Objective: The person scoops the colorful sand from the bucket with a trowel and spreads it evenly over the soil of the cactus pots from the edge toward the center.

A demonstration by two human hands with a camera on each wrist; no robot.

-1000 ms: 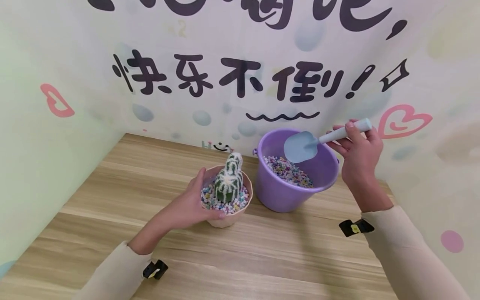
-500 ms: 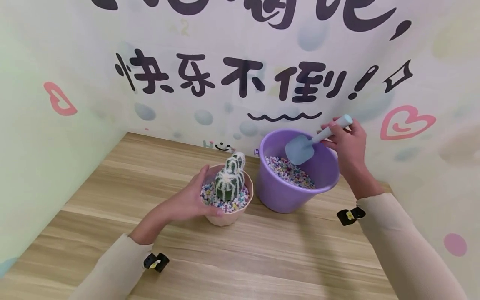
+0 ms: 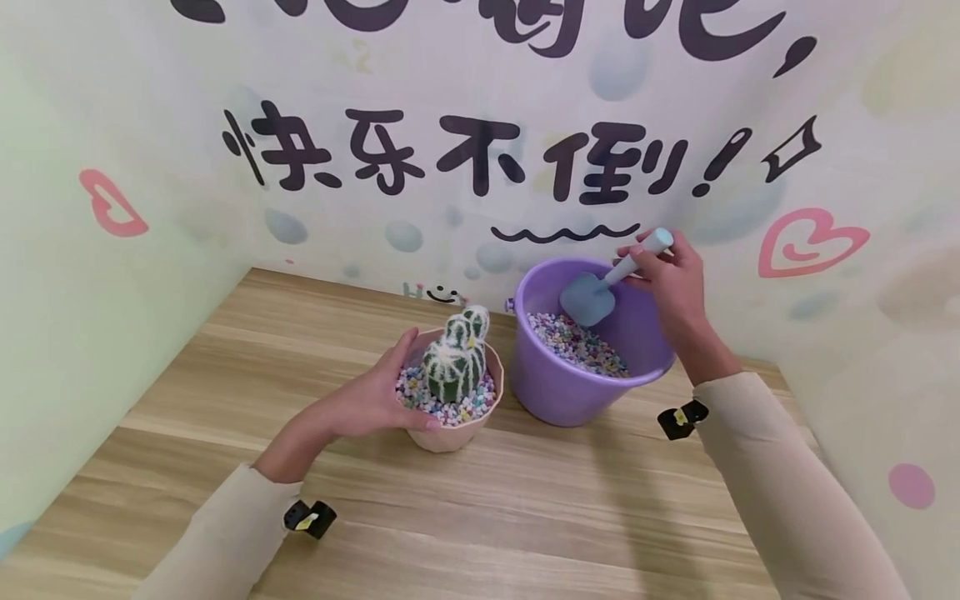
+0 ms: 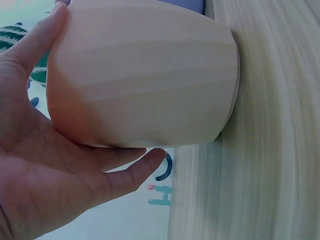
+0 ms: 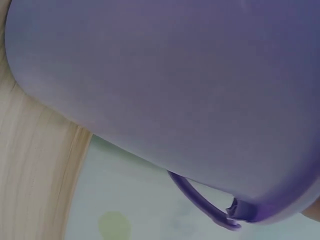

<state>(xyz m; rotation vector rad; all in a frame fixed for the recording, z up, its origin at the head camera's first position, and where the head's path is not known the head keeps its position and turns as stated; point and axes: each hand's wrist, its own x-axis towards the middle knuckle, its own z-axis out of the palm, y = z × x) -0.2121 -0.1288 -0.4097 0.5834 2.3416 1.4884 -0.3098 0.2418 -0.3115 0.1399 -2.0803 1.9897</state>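
My left hand (image 3: 371,396) grips the side of a pale pink flower pot (image 3: 450,437), thumb over the near rim and fingers round the far side. The pot stands on the table, and a small cactus (image 3: 453,367) with white fuzz rises from pastel pebbles in it. In the left wrist view the pot's wall (image 4: 145,75) fills the middle. My right hand (image 3: 675,279) holds a light blue scoop (image 3: 588,298) by its handle. The scoop's blade hangs inside the purple bucket (image 3: 558,400), just above colourful pebbles (image 3: 577,346).
The bucket stands upright right of the pot, close to the back wall. Its purple handle (image 5: 200,200) hangs behind it in the right wrist view. Wood-grain table (image 3: 480,525) stretches in front. A printed cloth wall (image 3: 360,225) borders the back.
My right hand has moved left and brought the scoop lower into the bucket, its handle now steeper. The left hand keeps its grip on the pot; the cactus leans slightly differently.
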